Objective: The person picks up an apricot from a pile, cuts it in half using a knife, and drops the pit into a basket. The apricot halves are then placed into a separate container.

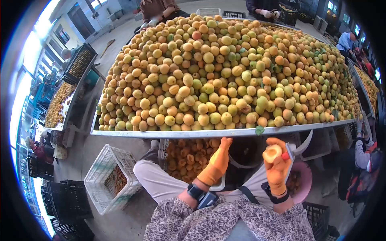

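A metal-rimmed table (225, 133) carries a heaped pile of apricots (225, 72)

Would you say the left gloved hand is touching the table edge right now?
Touching: in the head view the left hand's fingertips meet the table's metal rim.

White crate (105, 170), perhaps holding pits

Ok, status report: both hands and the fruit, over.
Left hand empty, over crate of halves. Right hand grips knife and cut apricot. Nothing blocking.
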The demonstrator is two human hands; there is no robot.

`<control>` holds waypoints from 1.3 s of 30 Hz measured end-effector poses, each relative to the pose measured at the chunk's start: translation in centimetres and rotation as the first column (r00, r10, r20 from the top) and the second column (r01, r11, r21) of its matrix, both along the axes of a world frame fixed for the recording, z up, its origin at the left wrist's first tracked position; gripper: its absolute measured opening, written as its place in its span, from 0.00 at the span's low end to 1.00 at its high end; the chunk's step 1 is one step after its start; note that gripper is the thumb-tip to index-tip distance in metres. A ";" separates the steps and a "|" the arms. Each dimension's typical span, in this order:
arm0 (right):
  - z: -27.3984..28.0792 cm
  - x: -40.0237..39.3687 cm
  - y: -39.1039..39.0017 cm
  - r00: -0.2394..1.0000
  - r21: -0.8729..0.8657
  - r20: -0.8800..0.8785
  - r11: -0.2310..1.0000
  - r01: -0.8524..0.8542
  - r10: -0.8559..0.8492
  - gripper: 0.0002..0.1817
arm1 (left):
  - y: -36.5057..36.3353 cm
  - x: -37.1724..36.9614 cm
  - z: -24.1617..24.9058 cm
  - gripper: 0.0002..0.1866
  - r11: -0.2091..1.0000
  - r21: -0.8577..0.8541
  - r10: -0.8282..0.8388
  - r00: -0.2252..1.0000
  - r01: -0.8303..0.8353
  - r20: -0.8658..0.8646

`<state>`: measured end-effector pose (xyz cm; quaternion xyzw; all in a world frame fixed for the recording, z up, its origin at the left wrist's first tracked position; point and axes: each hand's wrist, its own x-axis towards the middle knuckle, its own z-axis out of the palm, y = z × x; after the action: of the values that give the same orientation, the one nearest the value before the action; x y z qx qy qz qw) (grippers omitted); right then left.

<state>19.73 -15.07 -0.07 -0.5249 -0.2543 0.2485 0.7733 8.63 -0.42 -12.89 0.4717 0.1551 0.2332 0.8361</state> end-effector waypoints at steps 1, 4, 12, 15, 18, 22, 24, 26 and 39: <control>-0.6 -0.3 0.0 0.999 -0.005 0.002 0.999 -0.036 0.036 0.32 | -0.3 -1.2 -0.3 0.35 0.986 -0.151 0.040 0.986 -0.065 -0.159; -1.8 -1.6 1.4 0.967 -0.059 0.108 0.973 -0.225 0.231 0.32 | 0.9 -5.1 3.6 0.29 0.890 -0.326 0.224 0.929 -0.318 -0.295; -4.0 -2.3 5.7 0.926 -0.060 0.023 0.925 -0.375 0.377 0.29 | 11.3 -11.0 11.3 0.17 0.545 0.399 0.823 0.560 -0.738 -0.088; -3.8 -1.9 5.3 0.941 0.015 -0.092 0.945 -0.325 0.325 0.22 | 14.3 -8.4 11.2 0.13 0.629 0.425 0.748 0.656 -0.651 -0.104; -4.3 -1.2 4.1 0.966 0.022 -0.166 0.980 -0.199 0.200 0.18 | 18.2 -3.3 9.5 0.13 0.573 0.609 0.726 0.685 -0.549 -0.065; -3.5 -0.7 2.4 0.966 -0.019 -0.210 0.987 -0.159 0.152 0.21 | 20.0 1.1 9.3 0.14 0.503 0.712 0.766 0.634 -0.490 -0.104; -3.4 -0.4 2.3 0.973 -0.040 -0.182 0.988 -0.152 0.143 0.26 | 21.3 2.4 8.6 0.16 0.368 0.839 0.839 0.531 -0.401 -0.113; -3.0 0.0 2.5 0.982 -0.060 -0.142 0.989 -0.136 0.127 0.30 | 22.4 3.5 8.3 0.20 0.137 0.960 0.898 0.439 -0.243 -0.017; -5.4 1.4 4.7 0.963 0.096 -0.199 0.981 -0.167 0.183 0.15 | 25.3 6.2 9.9 0.24 0.084 0.996 0.916 0.397 -0.034 -0.063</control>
<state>21.13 -10.35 -5.46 -0.4412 -0.2276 0.3590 0.7904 14.85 24.93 -2.96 0.7929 0.4761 0.3651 0.1059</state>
